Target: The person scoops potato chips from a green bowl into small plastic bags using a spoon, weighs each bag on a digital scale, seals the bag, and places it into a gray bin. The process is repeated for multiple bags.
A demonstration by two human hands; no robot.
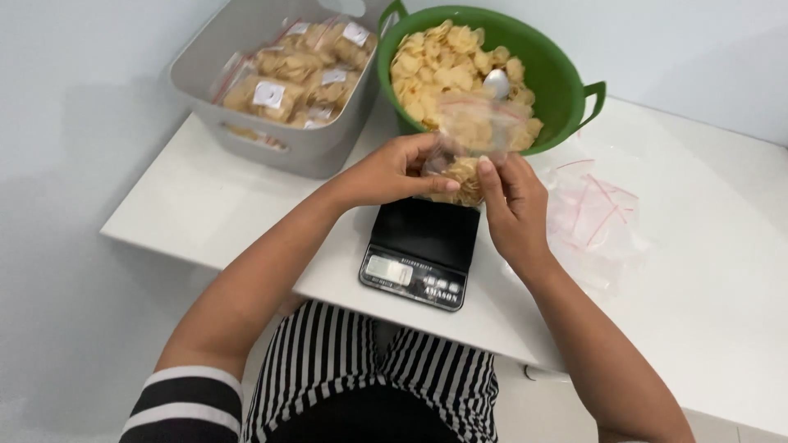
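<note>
Both hands' fingers point(447, 184) pinched on upright clear bag point(472, 135), mouth upward, above scale point(423, 246).

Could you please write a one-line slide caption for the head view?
Both hands, left hand and right hand, hold a clear bag of crackers above a black scale, beside a green bowl.
</note>
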